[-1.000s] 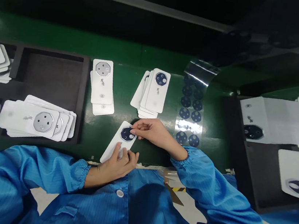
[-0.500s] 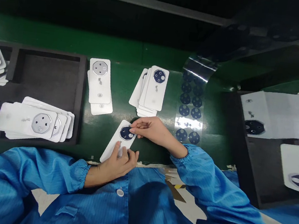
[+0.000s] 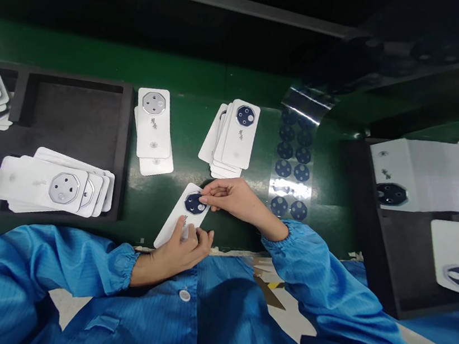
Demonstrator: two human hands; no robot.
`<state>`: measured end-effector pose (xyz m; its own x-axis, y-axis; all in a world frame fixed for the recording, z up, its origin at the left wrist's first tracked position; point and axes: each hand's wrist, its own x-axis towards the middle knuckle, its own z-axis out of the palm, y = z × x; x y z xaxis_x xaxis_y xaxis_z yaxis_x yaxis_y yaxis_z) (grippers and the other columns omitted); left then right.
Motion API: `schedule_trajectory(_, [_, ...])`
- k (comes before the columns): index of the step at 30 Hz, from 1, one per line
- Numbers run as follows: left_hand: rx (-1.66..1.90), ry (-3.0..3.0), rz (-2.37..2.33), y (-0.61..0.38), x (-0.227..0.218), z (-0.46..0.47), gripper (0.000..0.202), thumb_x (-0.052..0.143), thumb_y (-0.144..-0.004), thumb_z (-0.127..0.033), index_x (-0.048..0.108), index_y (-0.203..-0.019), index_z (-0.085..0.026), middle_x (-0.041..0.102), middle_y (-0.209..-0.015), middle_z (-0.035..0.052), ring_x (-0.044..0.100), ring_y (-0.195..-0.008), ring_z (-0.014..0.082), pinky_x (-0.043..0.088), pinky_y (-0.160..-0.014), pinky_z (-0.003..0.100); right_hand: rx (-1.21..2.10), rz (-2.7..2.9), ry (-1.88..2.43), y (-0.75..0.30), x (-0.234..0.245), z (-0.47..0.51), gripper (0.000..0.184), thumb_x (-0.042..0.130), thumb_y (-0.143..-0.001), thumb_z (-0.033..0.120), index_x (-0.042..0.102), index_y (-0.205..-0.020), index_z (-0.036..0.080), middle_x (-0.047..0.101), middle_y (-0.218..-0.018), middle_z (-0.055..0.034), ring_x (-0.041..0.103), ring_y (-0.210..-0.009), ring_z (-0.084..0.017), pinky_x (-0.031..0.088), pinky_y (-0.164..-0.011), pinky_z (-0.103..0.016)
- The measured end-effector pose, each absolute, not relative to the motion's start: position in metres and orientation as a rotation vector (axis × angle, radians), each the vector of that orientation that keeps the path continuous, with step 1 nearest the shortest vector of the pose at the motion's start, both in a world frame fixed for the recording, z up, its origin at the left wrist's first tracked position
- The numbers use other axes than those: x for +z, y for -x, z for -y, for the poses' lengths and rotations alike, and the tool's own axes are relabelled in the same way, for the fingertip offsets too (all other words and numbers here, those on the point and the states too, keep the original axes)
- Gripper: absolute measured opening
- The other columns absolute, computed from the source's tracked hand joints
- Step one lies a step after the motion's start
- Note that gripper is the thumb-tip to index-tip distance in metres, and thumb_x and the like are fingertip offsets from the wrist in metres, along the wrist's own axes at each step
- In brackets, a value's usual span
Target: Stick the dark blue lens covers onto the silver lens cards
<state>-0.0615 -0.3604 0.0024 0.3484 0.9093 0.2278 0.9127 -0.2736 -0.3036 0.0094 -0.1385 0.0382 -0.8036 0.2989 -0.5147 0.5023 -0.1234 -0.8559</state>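
Fingertips of the right hand pinch shut on the dark lens film, apparently seating it on the white cover by the front edge of the green surface; the left hand grips its lower end. Flush seating calls for even pressure.

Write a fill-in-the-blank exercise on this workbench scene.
The left hand holds down a ____ cover.
The right hand pinches a dark sticker on the ____.
The sticker strip lies on the ____ table.
Both sleeves are ____.
Missing words: white, cover, green, blue.
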Motion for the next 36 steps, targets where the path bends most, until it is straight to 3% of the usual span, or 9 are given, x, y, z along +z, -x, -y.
schedule_trajectory(9, [-0.013,2.231,1.597,0.0608,0.0025,0.3605,0.041,0.057,-0.1,-0.026,0.057,-0.138,-0.013,0.051,-0.118,0.0122,0.054,-0.104,0.0262,0.057,-0.097,0.057,-2.031,-1.994,-0.914,-0.0091,0.0384,0.1377,0.041,0.088,-0.074,0.052,0.075,-0.085,0.014,0.071,-0.072,-0.0054,0.063,-0.06,-0.015,0.054,-0.057,-0.028])
schedule_trajectory(17, [-0.026,2.237,1.599,0.0613,0.0022,0.3601,0.039,0.054,-0.099,-0.021,0.058,-0.138,-0.014,0.052,-0.117,0.0112,0.055,-0.103,0.0249,0.062,-0.091,0.05,-2.049,-1.992,-0.919,-0.0096,0.0377,0.1383,0.042,0.088,-0.073,0.053,0.075,-0.085,0.014,0.07,-0.071,-0.0054,0.063,-0.06,-0.015,0.054,-0.058,-0.028])
schedule_trajectory(31, [-0.032,2.241,1.6,0.0609,0.0011,0.3609,0.041,0.057,-0.099,-0.024,0.057,-0.138,-0.012,0.053,-0.117,0.0121,0.054,-0.103,0.0263,0.06,-0.092,0.053,-2.018,-2.023,-0.916,-0.0118,0.0356,0.1393,0.037,0.086,-0.076,0.048,0.076,-0.088,0.015,0.072,-0.073,-0.0056,0.066,-0.063,-0.017,0.055,-0.059,-0.028])
schedule_trajectory(36, [-0.047,2.235,1.6,0.0608,0.0002,0.3603,0.039,0.056,-0.099,-0.022,0.058,-0.136,-0.012,0.053,-0.116,0.0121,0.055,-0.102,0.0259,0.061,-0.091,0.052,-1.962,-2.206,-0.929,-0.0164,0.0296,0.1457,0.031,0.083,-0.079,0.046,0.077,-0.09,0.018,0.073,-0.079,-0.0049,0.068,-0.073,-0.021,0.057,-0.068,-0.032])
